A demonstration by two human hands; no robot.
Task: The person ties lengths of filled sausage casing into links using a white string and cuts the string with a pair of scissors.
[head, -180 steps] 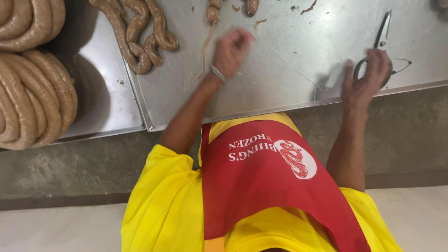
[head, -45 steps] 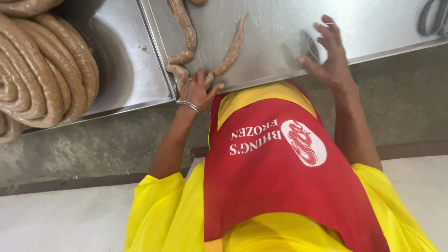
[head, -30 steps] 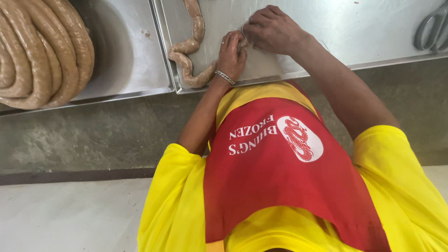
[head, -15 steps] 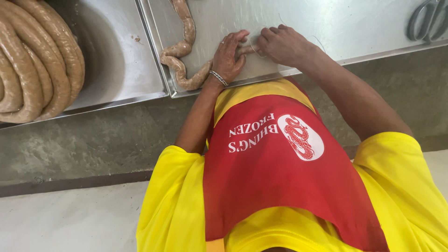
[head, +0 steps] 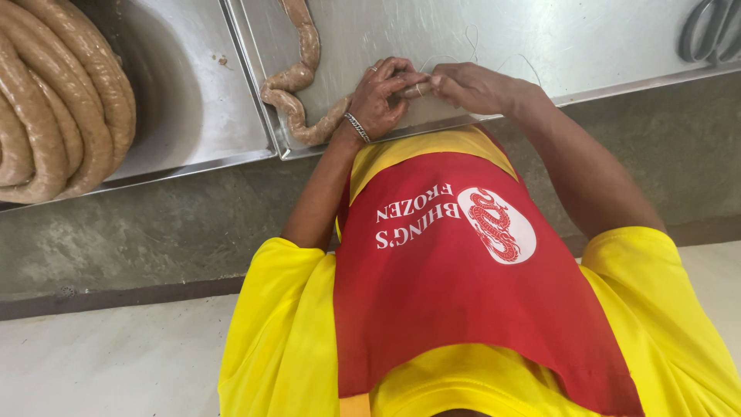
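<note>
- At the near edge of the steel tray point(head: 587, 46), the left hand point(head: 380, 99) and right hand point(head: 472, 85) pinch shut on the sausage link point(head: 297, 100), fingertips meeting
- From that pinch, the link curls off leftward and thin string point(head: 463, 54) loops just behind
- Scissors point(head: 706, 31) lie far right; coiled sausage point(head: 65, 108) far left

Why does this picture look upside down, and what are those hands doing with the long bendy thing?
The camera sits on a person's head and looks down, so you see their yellow shirt and red apron from above. There is no machine, just two bare hands. The left hand and right hand meet at one end of a sausage link, pinching it together with thin white string. It lies on a shiny metal tray. Another tray holds a big sausage coil. Scissors lie at the far right.
</note>
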